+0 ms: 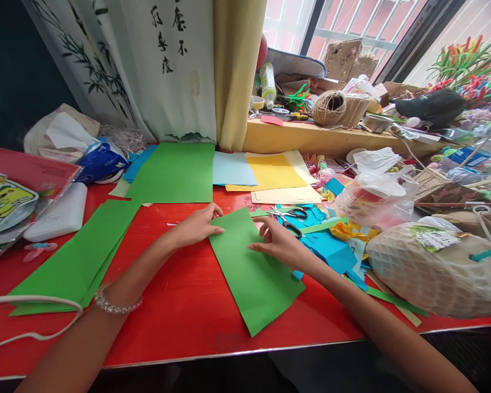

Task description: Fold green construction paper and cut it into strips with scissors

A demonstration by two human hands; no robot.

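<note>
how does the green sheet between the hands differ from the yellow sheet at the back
The green sheet has the left hand and right hand at its far end; the yellow sheet has neither. A light blue sheet partly covers the yellow sheet, while no other sheet covers the green sheet. Both look like plain paper.

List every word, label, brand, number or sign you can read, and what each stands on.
"不": white curtain, right column.
"無痕": white curtain, left column; remaining characters unclear.
Too small or blurred: print on the blue packet, yellow sticker, sill bottle, netted item's label.
</note>
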